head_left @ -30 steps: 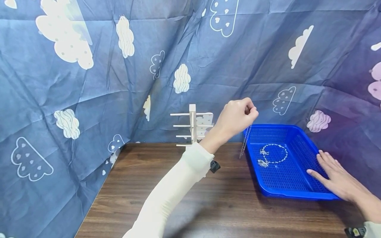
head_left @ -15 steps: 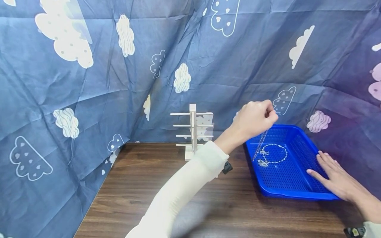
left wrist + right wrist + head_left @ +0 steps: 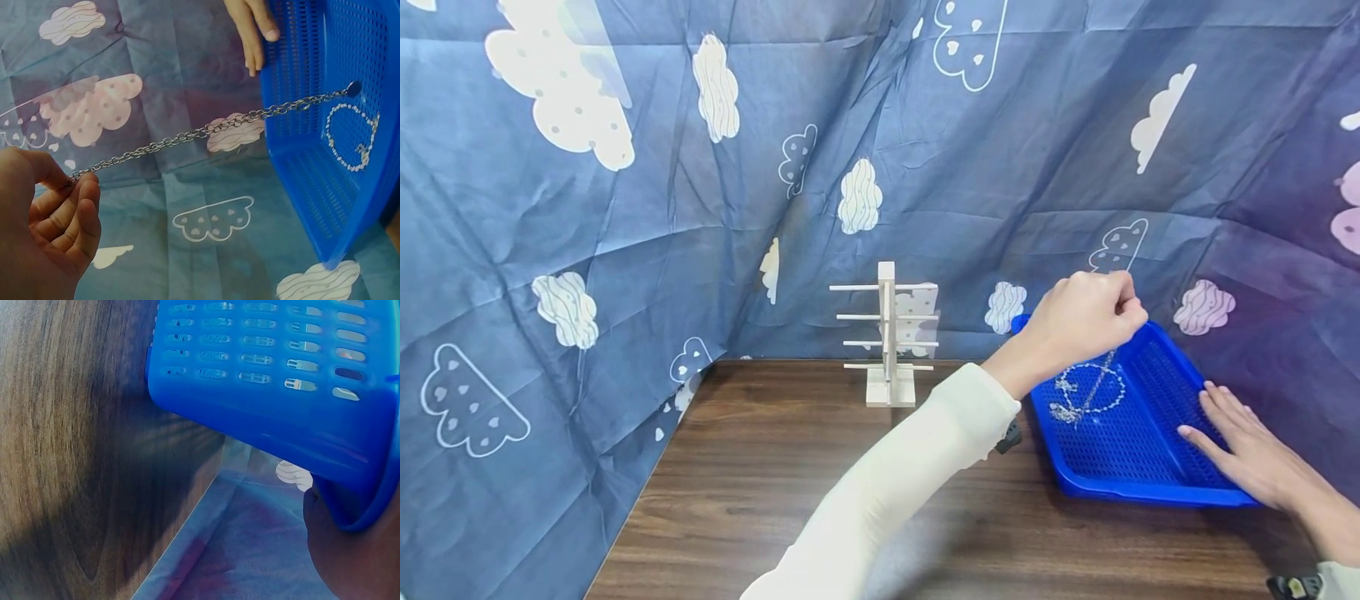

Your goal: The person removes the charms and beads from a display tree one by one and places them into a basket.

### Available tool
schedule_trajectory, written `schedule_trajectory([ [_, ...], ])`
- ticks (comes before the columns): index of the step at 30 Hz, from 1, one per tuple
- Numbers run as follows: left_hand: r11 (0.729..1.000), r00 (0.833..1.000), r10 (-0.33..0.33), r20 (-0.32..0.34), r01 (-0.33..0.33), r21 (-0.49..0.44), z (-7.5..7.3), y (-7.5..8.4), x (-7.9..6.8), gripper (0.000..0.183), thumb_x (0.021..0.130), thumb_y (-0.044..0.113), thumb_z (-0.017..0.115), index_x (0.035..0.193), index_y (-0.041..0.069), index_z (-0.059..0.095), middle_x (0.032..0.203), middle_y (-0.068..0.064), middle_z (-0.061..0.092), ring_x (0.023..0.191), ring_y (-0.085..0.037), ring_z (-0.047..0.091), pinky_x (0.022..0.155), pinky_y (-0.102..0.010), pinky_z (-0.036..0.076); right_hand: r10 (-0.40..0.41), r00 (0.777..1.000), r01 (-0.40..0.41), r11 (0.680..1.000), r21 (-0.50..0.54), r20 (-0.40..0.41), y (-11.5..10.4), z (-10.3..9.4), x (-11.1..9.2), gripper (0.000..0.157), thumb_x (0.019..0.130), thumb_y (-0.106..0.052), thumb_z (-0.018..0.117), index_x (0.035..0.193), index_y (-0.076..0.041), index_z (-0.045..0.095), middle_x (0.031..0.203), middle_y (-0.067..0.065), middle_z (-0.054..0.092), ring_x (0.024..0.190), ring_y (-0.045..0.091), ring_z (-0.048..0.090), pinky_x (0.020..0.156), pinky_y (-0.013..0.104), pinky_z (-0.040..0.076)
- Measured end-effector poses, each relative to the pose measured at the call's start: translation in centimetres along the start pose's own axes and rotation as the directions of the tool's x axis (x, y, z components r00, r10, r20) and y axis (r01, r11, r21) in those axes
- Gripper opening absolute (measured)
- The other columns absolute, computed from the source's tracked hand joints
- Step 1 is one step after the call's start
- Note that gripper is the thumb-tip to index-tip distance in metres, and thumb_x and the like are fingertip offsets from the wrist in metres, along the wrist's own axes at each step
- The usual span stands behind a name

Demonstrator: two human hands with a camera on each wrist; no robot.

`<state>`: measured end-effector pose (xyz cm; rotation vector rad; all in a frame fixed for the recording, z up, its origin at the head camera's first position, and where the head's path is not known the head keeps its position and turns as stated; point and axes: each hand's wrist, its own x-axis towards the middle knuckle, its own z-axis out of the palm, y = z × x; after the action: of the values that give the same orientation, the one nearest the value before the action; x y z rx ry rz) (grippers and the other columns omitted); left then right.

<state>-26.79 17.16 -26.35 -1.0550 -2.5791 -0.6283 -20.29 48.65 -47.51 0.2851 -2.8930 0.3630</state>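
Observation:
My left hand [image 3: 1086, 312] is raised over the blue plastic basket [image 3: 1150, 490], thumb and fingertips pinching the end of a silver chain necklace [image 3: 181, 139]. The doubled chain hangs from the fingers toward the basket, and a dark round pendant [image 3: 354, 89] shows at its lower end in the left wrist view. Inside the basket lies a beaded bracelet or necklace in a ring, with a silvery clump [image 3: 1064, 412] beside it. My right hand [image 3: 1258, 450] rests on the basket's right rim, fingers straight and spread; the right wrist view shows part of it [image 3: 350, 556] against the rim.
Left of the basket, a pale wooden stand [image 3: 887, 325] with several horizontal pegs stands at the back of the wooden table [image 3: 760, 483]. Blue cloth [image 3: 655, 192] printed with clouds hangs behind and along the sides.
My left hand has moved right and slightly down, bringing the hanging chain from beside the basket to over it. The stand's base has come into view. My right hand stays on the rim.

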Motion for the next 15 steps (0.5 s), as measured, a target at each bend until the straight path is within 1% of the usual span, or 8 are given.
schedule_trajectory([
  [5,1.0,0.999,-0.015,0.046,0.014,0.023,1.4,0.8,0.2,0.023,0.099,0.036,0.047,0.079,0.027,0.048,0.068,0.014,0.053,0.059,0.001,0.053,0.054,-0.014,0.04,-0.036,0.999,0.036,0.999,0.022,-0.021,0.4,0.0,-0.2,0.071,0.103,-0.029,0.046,0.149,0.016,0.014,0.161,0.028,-0.006,0.149,0.021,-0.026,0.118,0.028,-0.027],
  [8,0.999,0.997,-0.028,0.07,0.026,0.028,2.2,1.2,0.3,0.023,0.099,0.037,0.048,0.079,0.027,0.048,0.068,0.014,0.053,0.059,0.001,0.053,0.053,-0.014,0.04,-0.078,0.995,0.08,0.996,0.03,-0.056,0.6,0.0,-0.3,0.065,0.104,-0.023,0.045,0.147,0.017,0.018,0.161,0.03,0.0,0.15,0.019,-0.022,0.118,0.022,-0.025],
  [12,0.999,0.996,-0.038,0.082,0.035,0.04,3.2,1.5,0.3,0.023,0.099,0.038,0.048,0.078,0.028,0.048,0.067,0.015,0.053,0.059,0.0,0.053,0.052,-0.015,0.04,-0.123,0.987,0.127,0.992,0.027,-0.099,0.8,0.0,-0.4,0.06,0.103,-0.017,0.045,0.146,0.019,0.022,0.16,0.031,0.005,0.151,0.014,-0.019,0.117,0.017,-0.022],
  [15,0.998,0.994,-0.046,0.096,0.042,0.043,4.0,1.6,0.2,0.024,0.098,0.036,0.047,0.076,0.026,0.047,0.065,0.014,0.051,0.056,-0.001,0.051,0.05,-0.016,0.038,-0.138,0.984,0.141,0.99,0.018,-0.115,0.8,0.0,-0.5,0.058,0.103,-0.015,0.043,0.146,0.018,0.022,0.16,0.031,0.006,0.15,0.01,-0.019,0.117,0.017,-0.022],
])
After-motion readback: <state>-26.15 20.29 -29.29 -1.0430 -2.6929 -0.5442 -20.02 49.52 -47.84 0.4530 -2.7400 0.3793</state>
